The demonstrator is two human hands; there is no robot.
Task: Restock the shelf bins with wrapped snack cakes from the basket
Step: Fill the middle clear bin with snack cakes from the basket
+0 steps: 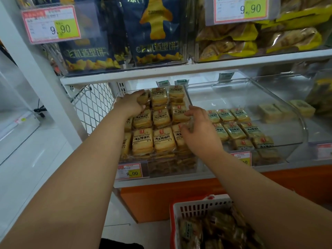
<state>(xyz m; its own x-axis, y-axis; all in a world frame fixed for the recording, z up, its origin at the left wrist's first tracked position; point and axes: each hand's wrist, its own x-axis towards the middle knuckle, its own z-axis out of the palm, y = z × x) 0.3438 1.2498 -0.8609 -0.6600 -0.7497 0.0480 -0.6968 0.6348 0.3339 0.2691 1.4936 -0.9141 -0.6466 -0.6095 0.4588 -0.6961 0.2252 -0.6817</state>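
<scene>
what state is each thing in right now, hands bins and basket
left hand: gripping a wrapped cake at the back of the left bin
right hand: fingers curled on a pack at the left bin's right edge
left bin: stacked full
middle bin: partly filled, low layer of packs
basket: on the floor, holding wrapped snacks

Basket (195, 209) cut off at the bottom edge; right hand (201, 133) hides part of a front-row snack cake (177, 134)
</scene>
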